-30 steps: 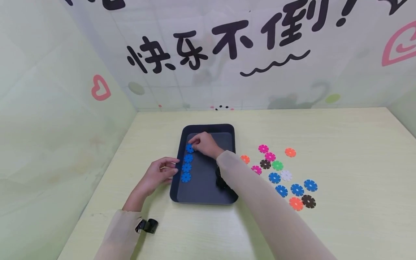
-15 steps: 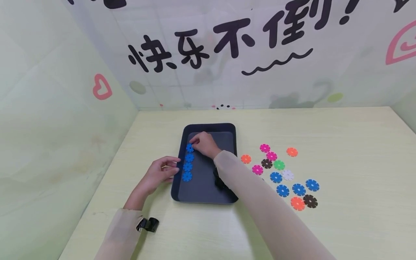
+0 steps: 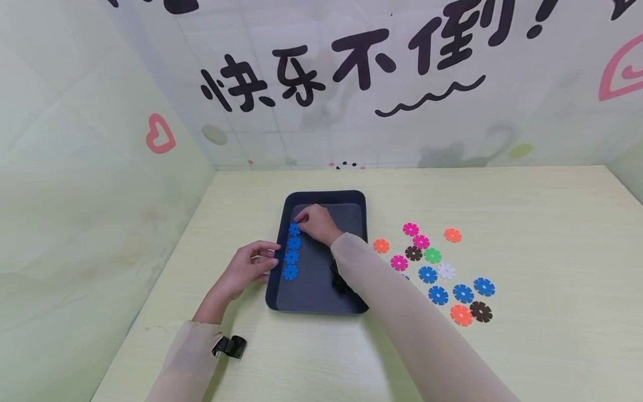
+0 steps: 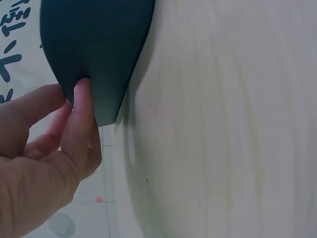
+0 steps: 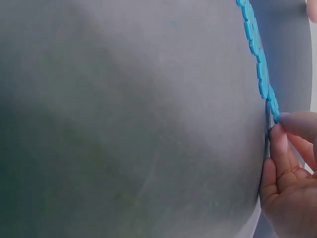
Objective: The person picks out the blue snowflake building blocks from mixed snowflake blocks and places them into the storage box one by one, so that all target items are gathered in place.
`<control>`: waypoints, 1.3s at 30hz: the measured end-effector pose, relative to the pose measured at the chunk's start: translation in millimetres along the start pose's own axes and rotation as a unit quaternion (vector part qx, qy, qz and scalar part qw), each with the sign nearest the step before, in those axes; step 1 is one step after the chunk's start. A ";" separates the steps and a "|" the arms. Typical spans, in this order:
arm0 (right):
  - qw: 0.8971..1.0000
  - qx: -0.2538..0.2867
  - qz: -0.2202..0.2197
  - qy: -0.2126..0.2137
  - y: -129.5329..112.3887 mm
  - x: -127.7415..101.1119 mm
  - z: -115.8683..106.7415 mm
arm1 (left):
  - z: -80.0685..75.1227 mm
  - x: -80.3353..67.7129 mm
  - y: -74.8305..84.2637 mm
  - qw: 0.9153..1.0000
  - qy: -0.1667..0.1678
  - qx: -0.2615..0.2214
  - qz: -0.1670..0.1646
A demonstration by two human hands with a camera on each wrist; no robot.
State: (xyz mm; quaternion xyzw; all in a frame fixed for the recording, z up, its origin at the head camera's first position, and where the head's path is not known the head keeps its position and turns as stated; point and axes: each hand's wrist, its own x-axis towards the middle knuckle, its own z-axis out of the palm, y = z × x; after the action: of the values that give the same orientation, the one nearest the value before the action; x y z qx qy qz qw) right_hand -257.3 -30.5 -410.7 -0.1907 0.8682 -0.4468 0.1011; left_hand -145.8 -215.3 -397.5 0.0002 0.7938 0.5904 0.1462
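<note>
In the head view a dark tray [image 3: 321, 296] holds a column of blue notched discs along its left side. My right hand [image 3: 318, 224] reaches into the tray, with thumb and fingers pinching the farthest blue disc [image 3: 294, 229] by its edge. The right wrist view shows that pinch by the right hand [image 5: 292, 168] at the end of the blue row [image 5: 262, 74]. At the tray's left wall is my left hand [image 3: 247, 269]. Up close in the left wrist view, the left hand [image 4: 54, 148] holds the tray's rim [image 4: 99, 99] between thumb and fingers.
Loose discs lie on the table right of the tray: pink [image 3: 421, 242], orange [image 3: 452, 235], green [image 3: 432, 255], white [image 3: 446, 271], brown [image 3: 481, 311] and blue [image 3: 463, 293]. The right forearm [image 3: 387, 296] crosses the tray's right side. A printed wall [image 3: 321, 134] stands behind the table.
The head view has shifted slightly. My right hand keeps its hold on the farthest blue disc, and the left hand stays at the tray's left wall.
</note>
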 end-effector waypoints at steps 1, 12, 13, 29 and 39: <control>1.000 0.002 0.000 -0.001 0.5 -0.1 -0.3 | 0.4 0.1 0.2 1.000 0.000 0.000 0.000; 0.999 0.033 0.000 -0.009 -1.5 -3.8 -10.5 | 3.9 0.0 2.8 1.000 0.001 0.002 0.001; 0.999 0.033 -0.002 -0.012 -3.0 -3.7 -12.7 | 4.0 0.0 2.9 1.000 0.001 0.002 0.000; 0.989 -0.005 -0.115 -0.094 -40.8 -26.0 -98.9 | 1.7 -2.9 4.6 1.000 0.007 0.024 -0.004; 0.985 -0.087 -0.077 -0.129 -17.2 -75.3 -138.1 | 2.5 -2.8 3.9 1.000 0.008 0.024 0.004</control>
State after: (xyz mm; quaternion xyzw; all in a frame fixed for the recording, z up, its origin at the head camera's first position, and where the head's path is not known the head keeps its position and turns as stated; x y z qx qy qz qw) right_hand -232.6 93.9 -316.2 -0.3212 0.8663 -0.3474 0.1604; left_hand -143.2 -212.3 -393.9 0.0021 0.8086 0.5721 0.1376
